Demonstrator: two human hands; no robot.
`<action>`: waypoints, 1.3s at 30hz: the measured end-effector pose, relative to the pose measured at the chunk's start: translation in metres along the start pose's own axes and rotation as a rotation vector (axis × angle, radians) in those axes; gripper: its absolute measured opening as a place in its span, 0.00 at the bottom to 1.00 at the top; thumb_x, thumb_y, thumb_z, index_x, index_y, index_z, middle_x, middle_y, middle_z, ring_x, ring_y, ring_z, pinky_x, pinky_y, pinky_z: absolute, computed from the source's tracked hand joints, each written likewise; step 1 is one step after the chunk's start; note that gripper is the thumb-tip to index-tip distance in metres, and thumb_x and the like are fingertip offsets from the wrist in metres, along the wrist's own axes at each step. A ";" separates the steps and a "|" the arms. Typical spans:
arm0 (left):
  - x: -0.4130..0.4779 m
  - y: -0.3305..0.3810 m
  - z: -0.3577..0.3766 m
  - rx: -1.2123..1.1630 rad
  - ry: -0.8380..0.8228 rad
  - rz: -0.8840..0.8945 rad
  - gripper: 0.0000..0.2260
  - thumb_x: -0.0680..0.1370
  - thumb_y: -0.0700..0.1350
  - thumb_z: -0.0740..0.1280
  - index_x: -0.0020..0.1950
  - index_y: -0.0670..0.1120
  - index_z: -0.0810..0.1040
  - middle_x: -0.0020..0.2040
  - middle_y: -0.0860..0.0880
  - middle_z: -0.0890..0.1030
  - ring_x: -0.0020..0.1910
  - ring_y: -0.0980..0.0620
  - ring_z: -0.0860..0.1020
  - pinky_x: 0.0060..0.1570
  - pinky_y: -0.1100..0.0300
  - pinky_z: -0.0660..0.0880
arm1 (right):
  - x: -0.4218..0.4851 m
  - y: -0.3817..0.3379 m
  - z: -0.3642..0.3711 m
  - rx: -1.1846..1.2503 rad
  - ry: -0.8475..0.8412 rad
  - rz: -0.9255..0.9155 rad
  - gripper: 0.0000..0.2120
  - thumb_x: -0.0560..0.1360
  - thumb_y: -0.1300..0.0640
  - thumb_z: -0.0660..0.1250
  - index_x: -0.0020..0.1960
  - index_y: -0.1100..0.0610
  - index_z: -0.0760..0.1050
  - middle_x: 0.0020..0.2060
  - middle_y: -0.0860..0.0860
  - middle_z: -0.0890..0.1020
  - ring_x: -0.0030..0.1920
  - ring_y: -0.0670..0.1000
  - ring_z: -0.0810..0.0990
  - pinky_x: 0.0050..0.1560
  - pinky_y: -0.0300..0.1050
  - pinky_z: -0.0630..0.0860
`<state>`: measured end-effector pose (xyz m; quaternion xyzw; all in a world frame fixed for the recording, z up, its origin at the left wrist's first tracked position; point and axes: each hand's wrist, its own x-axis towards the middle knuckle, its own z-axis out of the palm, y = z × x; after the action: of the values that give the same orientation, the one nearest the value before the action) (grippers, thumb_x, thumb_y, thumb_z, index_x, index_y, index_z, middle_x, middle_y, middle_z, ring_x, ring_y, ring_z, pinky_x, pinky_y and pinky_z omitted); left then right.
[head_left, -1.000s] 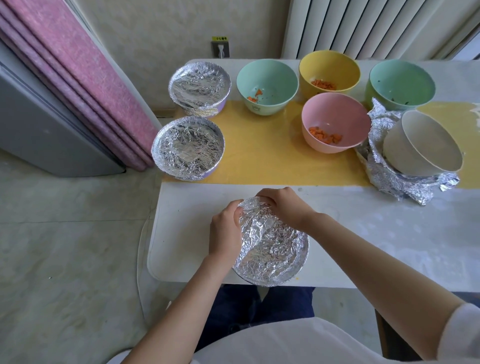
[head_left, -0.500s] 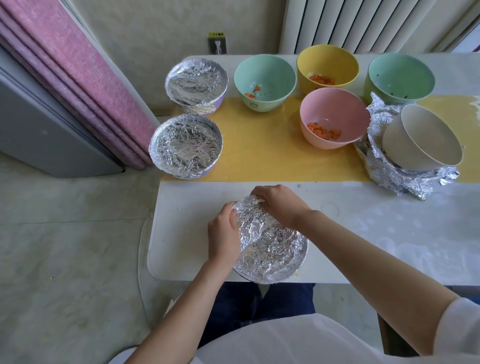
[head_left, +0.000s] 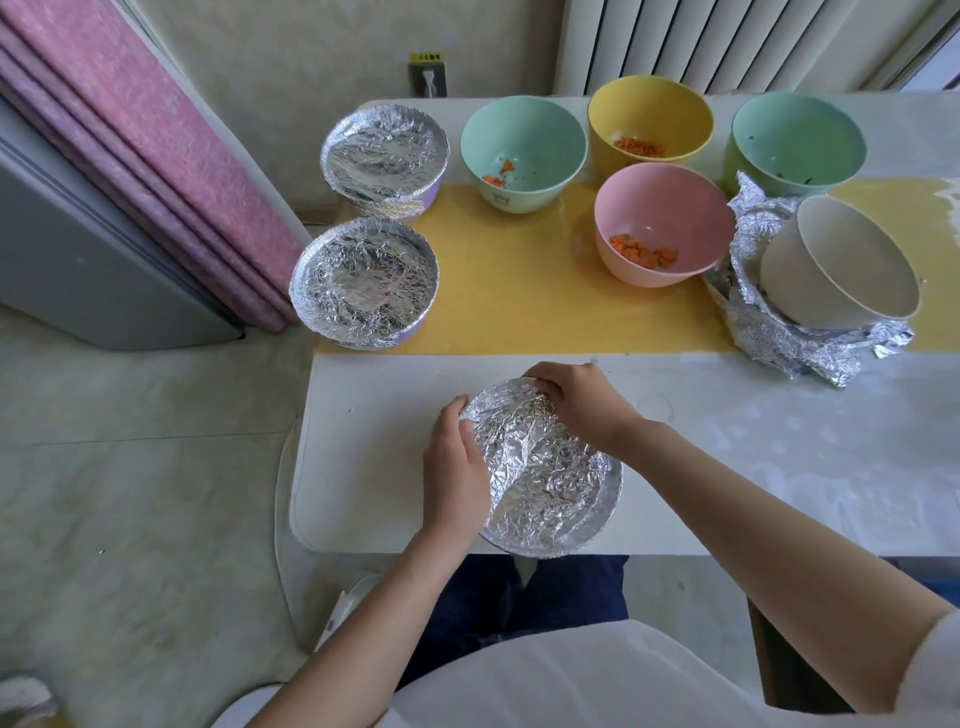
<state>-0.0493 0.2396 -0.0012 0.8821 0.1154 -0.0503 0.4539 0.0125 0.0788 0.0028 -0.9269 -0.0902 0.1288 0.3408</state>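
Three foil-covered bowls (head_left: 550, 478), two green bowls (head_left: 522, 150), one yellow bowl (head_left: 649, 111), one pink bowl (head_left: 662, 213), one cream bowl (head_left: 841, 270), one crumpled foil sheet (head_left: 789, 348).

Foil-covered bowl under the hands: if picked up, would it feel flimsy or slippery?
The foil-covered bowl probably lifts rigid; only its crinkled skin looks soft enough to dent. It seems tilted between the left hand and right hand, so it may tip easily.

I see left hand (head_left: 451, 470) cupping the foil-covered bowl (head_left: 550, 483) on its left side, right hand (head_left: 584, 408) curled over the far rim, white table (head_left: 363, 467) beneath, pink bowl (head_left: 662, 200) holding carrot bits (head_left: 644, 254) beyond.
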 end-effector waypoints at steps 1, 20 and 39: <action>0.002 0.002 -0.002 0.021 -0.019 0.033 0.16 0.82 0.43 0.53 0.69 0.44 0.68 0.64 0.45 0.74 0.62 0.47 0.73 0.60 0.60 0.68 | 0.001 -0.002 0.001 -0.010 -0.019 -0.020 0.13 0.78 0.68 0.59 0.56 0.62 0.79 0.43 0.58 0.84 0.40 0.56 0.80 0.41 0.49 0.74; 0.019 0.006 -0.005 0.341 -0.118 0.285 0.14 0.76 0.29 0.59 0.59 0.39 0.75 0.48 0.40 0.81 0.45 0.39 0.78 0.39 0.55 0.67 | -0.002 -0.015 0.005 -0.153 -0.155 -0.030 0.14 0.77 0.66 0.58 0.58 0.57 0.76 0.47 0.56 0.83 0.48 0.58 0.79 0.47 0.50 0.74; -0.009 -0.001 -0.012 0.192 -0.124 0.124 0.19 0.77 0.29 0.55 0.65 0.42 0.67 0.72 0.44 0.62 0.71 0.48 0.63 0.56 0.71 0.59 | -0.022 -0.007 -0.003 -0.014 0.007 0.007 0.14 0.81 0.57 0.58 0.63 0.58 0.75 0.55 0.53 0.82 0.53 0.54 0.80 0.52 0.43 0.72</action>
<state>-0.0583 0.2488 0.0069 0.9222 0.0270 -0.0875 0.3756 -0.0080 0.0765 0.0135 -0.9300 -0.0866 0.1263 0.3341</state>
